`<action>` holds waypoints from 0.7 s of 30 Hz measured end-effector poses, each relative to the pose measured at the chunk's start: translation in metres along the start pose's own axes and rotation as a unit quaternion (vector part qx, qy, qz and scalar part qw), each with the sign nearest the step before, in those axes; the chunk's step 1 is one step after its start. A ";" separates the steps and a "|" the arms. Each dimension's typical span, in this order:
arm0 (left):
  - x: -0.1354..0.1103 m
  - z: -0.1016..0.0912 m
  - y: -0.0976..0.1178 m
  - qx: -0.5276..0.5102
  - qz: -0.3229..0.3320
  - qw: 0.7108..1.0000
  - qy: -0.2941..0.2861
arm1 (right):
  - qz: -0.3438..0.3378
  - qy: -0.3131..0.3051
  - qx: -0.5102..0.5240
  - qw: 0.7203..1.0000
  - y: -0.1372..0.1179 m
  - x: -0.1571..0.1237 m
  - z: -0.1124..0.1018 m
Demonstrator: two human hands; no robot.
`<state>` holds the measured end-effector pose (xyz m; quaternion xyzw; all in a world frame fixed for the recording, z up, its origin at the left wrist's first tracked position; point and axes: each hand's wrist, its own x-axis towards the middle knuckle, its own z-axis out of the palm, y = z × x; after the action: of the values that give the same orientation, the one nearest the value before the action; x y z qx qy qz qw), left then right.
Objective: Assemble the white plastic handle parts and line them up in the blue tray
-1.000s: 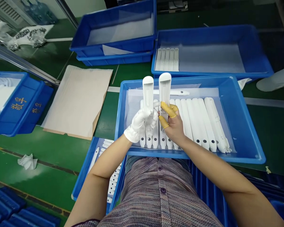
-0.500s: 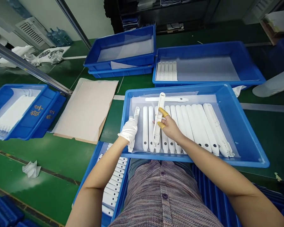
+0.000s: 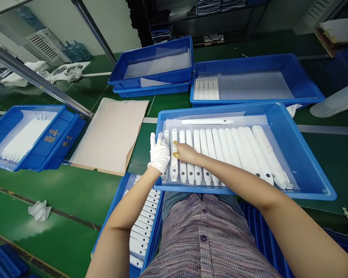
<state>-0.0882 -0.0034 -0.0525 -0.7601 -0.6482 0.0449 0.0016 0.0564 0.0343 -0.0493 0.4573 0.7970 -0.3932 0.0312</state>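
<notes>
My right hand [image 3: 186,152], with yellow finger cots on its thumb and forefinger, grips a long white plastic strip [image 3: 174,170] by its edge near the middle. The strip's ribbed, hollow side faces up, and it lies at the left of a row of similar white strips [image 3: 224,148] in the blue tray [image 3: 310,173]. My left hand [image 3: 159,156], in a white glove, is over the tray's left rim with fingers stretched out. Beside it, partly covered, is the leftmost strip [image 3: 166,137]. Another strip [image 3: 207,121] lies crosswise along the tray's far side.
Behind stand a tray with several short white parts [image 3: 205,88] and stacked blue trays [image 3: 150,79]. To the left are a flat cardboard sheet [image 3: 110,131] and blue trays of white parts [image 3: 29,135]. Below my left arm, another tray [image 3: 107,227] holds white strips.
My right hand has moved left and brought the tilted strip down beside the leftmost one. The fingers of my left hand have come off the leftmost strip and spread.
</notes>
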 end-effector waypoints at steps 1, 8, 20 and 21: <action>-0.001 0.001 -0.001 -0.005 0.000 1.000 0.010 | -0.001 0.000 -0.011 1.000 -0.002 0.007 0.003; -0.002 0.007 -0.005 -0.010 0.042 0.998 0.036 | 0.017 0.136 -0.066 0.988 0.023 0.034 -0.018; 0.002 0.014 -0.005 -0.292 0.062 0.941 0.159 | 0.038 0.266 -0.037 0.962 0.023 0.048 -0.048; 0.000 0.016 0.001 -0.387 0.061 0.906 0.161 | -0.004 0.287 -0.020 0.958 0.019 0.041 -0.053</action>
<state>-0.0887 -0.0049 -0.0688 -0.7361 -0.5580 -0.3322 -0.1909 0.0633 0.1031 -0.0406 0.5474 0.7818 -0.2293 -0.1912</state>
